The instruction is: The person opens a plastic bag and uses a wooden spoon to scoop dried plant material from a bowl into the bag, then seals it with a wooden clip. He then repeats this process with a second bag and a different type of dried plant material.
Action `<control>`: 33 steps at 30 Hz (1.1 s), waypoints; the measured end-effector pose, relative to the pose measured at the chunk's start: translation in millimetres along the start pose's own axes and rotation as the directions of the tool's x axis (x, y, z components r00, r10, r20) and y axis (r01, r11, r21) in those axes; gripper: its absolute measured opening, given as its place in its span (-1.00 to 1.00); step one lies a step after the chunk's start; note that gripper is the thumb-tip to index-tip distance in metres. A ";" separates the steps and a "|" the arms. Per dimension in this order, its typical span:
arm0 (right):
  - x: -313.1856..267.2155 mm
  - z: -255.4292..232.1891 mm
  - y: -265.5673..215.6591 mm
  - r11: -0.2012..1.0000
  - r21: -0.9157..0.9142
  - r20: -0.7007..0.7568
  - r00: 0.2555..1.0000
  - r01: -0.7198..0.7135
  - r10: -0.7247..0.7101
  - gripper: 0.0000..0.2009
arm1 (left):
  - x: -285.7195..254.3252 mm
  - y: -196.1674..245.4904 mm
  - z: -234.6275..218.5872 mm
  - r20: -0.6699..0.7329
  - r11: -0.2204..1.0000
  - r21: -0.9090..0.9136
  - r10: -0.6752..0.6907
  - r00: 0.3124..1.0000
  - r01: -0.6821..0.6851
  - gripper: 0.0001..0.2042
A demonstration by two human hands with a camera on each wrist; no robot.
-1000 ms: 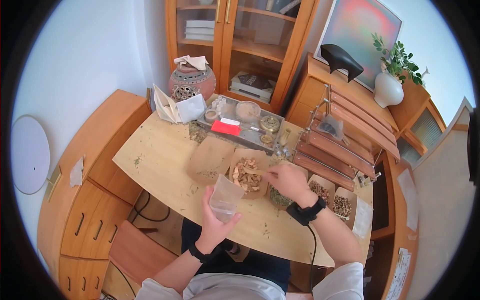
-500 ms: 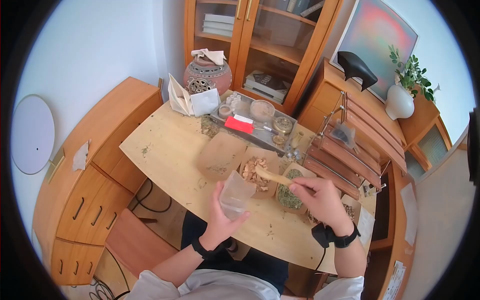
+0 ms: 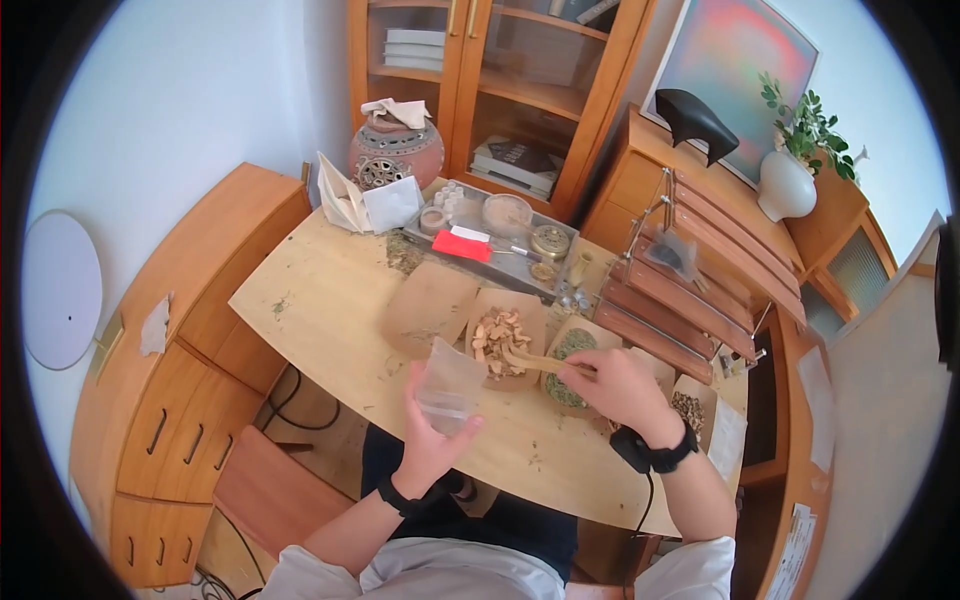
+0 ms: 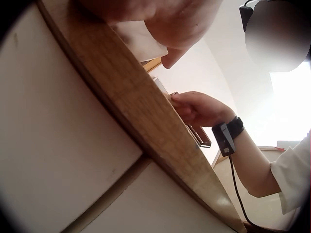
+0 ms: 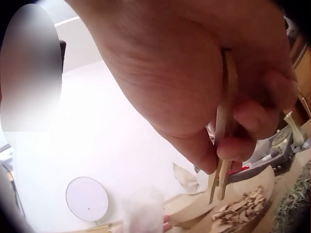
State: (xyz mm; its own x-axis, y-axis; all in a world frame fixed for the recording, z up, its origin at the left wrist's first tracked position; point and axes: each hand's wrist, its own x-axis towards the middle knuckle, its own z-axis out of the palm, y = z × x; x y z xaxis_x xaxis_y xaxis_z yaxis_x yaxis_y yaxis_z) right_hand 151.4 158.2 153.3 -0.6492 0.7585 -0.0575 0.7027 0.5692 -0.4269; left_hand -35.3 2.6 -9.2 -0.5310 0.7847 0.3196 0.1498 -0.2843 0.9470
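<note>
1. The wooden tongs (image 3: 540, 363) slant over the table, their tips at the pale dried slices (image 3: 495, 335); whether the tips touch a slice cannot be told. In the right wrist view the two tips stand slightly apart.
2. The right hand (image 3: 625, 390) pinches the tongs between thumb and curled fingers.
3. The left hand (image 3: 432, 440) holds a translucent bag (image 3: 447, 385), fingers behind it and thumb at its lower side, just beside the slices.
4. The slices lie in a brown paper tray (image 3: 532, 303). Next to it, partly under the right hand, is green dried herb (image 3: 566, 388) in another tray; on the other side a flat brown paper tray (image 3: 430, 300) carries scattered crumbs.
5. Beyond the right hand sit dark mixed bits (image 3: 688, 410).
6. Behind the trays is a grey tray (image 3: 500, 264) with a red packet (image 3: 462, 246) and small jars; a tiered wooden rack (image 3: 680, 295) stands to its right.
7. Farther back is a patterned clay pot (image 3: 420, 152). All these rest on the pale wooden table (image 3: 320, 290).
</note>
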 end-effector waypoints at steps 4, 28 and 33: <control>11.0 26.1 11.5 0.996 -0.086 0.034 0.999 0.034 -0.031 -0.70 | -0.2 1.7 -0.1 -0.010 1.000 -0.007 -0.001 1.000 0.001 0.07; 19.5 50.2 -6.7 0.972 -0.204 -0.154 0.977 0.114 -0.147 -0.79 | -0.2 1.9 -0.6 -0.020 1.000 0.013 -0.004 1.000 0.004 0.08; 16.9 57.0 -9.5 0.951 -0.230 -0.163 0.955 0.206 -0.247 -0.81 | -0.2 2.6 -0.5 -0.017 1.000 -0.004 -0.010 1.000 0.010 0.07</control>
State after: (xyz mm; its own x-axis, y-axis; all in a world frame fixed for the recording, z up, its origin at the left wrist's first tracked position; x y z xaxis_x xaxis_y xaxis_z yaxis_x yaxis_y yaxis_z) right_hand 117.2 147.6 105.0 -0.7461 0.6358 0.1977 0.6012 0.7709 -0.2104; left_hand -35.2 1.4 -6.9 -0.5470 0.7779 0.3094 0.1414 -0.2785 0.9500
